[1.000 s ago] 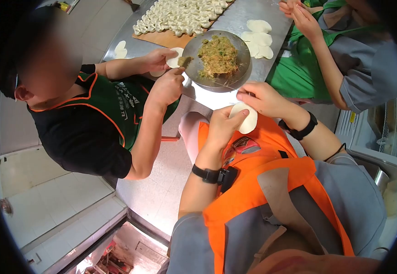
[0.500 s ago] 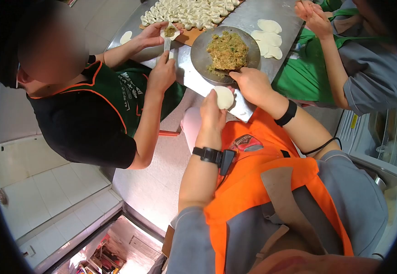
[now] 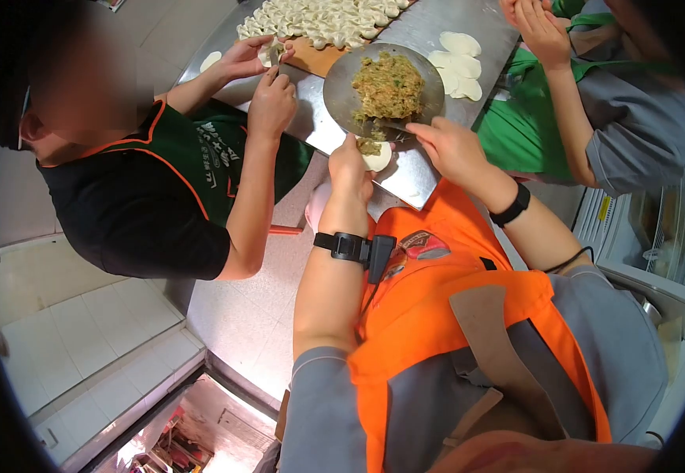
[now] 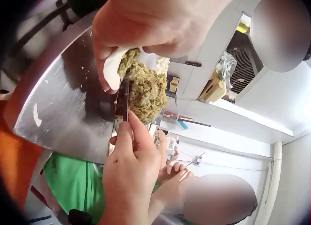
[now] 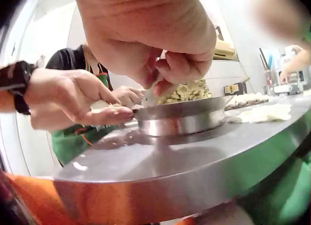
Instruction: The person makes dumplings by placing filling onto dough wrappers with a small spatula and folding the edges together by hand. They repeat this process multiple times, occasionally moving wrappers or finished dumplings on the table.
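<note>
My left hand holds a round white dough wrapper beside the near rim of a metal pan. Greenish filling lies on that wrapper in the left wrist view. In my right hand is a thin flat tool, gripped by its end, its blade at the filling's edge by the wrapper. A mound of chopped filling fills much of the pan. Seen from the right wrist, the fingers of my right hand are curled above the pan, and my left hand is palm up at its rim.
Pleated dumplings cover a wooden board behind the pan. Loose wrappers lie right of it on the metal table. A person in a dark green apron works at left; another in bright green stands at right.
My left hand has moved up to the pan's rim, and filling now lies on its wrapper. My right hand reached from near the wrapper to the pan with the tool. The left person's hands rose toward the board.
</note>
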The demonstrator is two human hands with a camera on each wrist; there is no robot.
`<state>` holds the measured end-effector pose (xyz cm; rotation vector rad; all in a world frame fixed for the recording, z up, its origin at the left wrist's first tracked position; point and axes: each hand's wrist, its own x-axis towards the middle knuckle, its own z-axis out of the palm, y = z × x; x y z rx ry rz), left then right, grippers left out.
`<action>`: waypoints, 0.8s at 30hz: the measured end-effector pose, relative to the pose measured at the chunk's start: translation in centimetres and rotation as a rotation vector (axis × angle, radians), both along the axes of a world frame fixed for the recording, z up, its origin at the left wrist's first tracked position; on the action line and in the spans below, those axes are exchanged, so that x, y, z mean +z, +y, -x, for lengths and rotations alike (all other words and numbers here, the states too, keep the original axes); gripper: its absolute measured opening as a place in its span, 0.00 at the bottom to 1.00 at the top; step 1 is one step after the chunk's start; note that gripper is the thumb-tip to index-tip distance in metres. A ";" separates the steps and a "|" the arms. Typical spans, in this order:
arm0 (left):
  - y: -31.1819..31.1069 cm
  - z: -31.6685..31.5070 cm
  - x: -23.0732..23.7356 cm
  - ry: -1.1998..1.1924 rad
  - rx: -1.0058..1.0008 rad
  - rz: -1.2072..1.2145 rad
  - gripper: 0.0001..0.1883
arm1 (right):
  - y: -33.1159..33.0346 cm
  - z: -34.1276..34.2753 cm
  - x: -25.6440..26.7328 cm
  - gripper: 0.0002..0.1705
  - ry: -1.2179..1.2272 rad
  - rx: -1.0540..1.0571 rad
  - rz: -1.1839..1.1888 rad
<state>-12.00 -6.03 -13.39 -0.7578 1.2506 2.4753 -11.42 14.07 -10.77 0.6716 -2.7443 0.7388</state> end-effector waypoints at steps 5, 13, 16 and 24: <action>0.6 0.0 -0.8 -0.036 -0.005 0.070 0.22 | -0.2 1.7 -1.3 0.12 -0.018 0.002 -0.062; 0.9 -0.6 1.1 -0.076 0.020 -0.007 0.21 | -0.6 -2.5 -0.2 0.17 -0.240 0.158 0.224; 0.5 -0.8 1.1 -0.069 0.047 -0.022 0.21 | -0.5 -2.4 -0.3 0.15 -0.190 0.141 0.223; 0.9 -0.5 1.0 -0.018 0.013 0.055 0.21 | -0.5 0.0 -0.1 0.12 -0.194 -0.016 0.017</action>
